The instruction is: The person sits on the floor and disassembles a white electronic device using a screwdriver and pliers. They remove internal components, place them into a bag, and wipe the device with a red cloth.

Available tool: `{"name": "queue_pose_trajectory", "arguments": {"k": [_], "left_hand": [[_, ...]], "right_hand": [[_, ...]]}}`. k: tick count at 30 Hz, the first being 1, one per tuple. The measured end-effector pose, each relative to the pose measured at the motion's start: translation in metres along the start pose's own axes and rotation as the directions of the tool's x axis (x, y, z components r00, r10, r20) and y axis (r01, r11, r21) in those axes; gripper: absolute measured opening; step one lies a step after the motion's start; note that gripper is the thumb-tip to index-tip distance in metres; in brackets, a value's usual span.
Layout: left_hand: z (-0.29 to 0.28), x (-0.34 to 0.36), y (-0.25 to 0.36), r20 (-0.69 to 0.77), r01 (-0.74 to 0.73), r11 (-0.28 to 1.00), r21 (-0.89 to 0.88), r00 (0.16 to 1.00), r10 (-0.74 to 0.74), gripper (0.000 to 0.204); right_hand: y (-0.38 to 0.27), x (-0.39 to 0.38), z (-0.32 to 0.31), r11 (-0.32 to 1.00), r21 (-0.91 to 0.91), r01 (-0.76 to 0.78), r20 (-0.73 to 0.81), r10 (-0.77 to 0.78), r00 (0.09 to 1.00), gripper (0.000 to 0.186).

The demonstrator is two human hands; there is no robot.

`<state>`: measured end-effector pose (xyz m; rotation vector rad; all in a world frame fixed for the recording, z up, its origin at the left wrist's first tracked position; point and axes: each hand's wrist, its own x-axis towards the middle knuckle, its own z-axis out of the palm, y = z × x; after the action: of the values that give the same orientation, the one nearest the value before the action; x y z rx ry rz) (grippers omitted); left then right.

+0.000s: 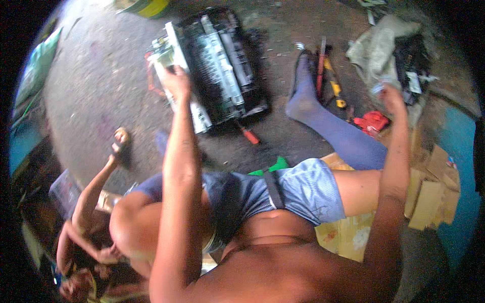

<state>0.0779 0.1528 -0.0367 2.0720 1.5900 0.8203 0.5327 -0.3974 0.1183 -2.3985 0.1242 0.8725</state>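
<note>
A dismantled black device housing with long silvery bars inside lies on the dark floor ahead of me. Along its left side, a long pale panel leans slanted. My left hand is closed on this panel near its middle, arm stretched forward. Out to the right, my right hand is closed round a small whitish piece, too blurred to name. It is beside a crumpled grey-green cloth and above a red bundle. Red wires hang at the panel's left edge.
A red-handled screwdriver lies below the housing. Beyond my outstretched foot are a long red tool and a yellow-and-black tool. Torn cardboard lies right. Another person's foot and arms are at lower left.
</note>
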Motion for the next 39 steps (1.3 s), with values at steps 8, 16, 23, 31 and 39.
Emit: {"name": "queue_pose_trajectory", "arguments": {"k": [8, 16, 23, 31, 39], "left_hand": [[-0.053, -0.128, 0.014, 0.275, -0.066, 0.939, 0.337, 0.961, -0.03, 0.084], [-0.062, -0.127, 0.037, 0.332, 0.051, 0.956, 0.288, 0.931, -0.149, 0.073], [-0.089, -0.112, 0.033, 0.346, 0.085, 0.991, 0.107, 0.931, -0.117, 0.07], [-0.097, -0.13, 0.028, 0.219, 0.23, 0.926, -0.298, 0.961, -0.168, 0.058], [-0.082, -0.174, 0.028, 0.326, 0.48, 0.624, -0.617, 0.877, -0.352, 0.071]], "right_hand": [[-0.029, -0.024, 0.124, 0.935, 0.222, 0.277, -0.158, -0.246, 0.956, 0.044], [-0.068, -0.102, 0.347, 0.894, -0.185, 0.409, 0.499, -0.273, 0.823, 0.09], [-0.062, -0.113, 0.355, 0.95, -0.006, 0.311, 0.487, -0.269, 0.831, 0.09], [-0.126, -0.191, 0.282, 0.808, -0.134, 0.573, 0.316, -0.513, 0.798, 0.06], [-0.179, -0.258, 0.256, 0.697, -0.285, 0.658, 0.158, -0.643, 0.75, 0.053]]}}
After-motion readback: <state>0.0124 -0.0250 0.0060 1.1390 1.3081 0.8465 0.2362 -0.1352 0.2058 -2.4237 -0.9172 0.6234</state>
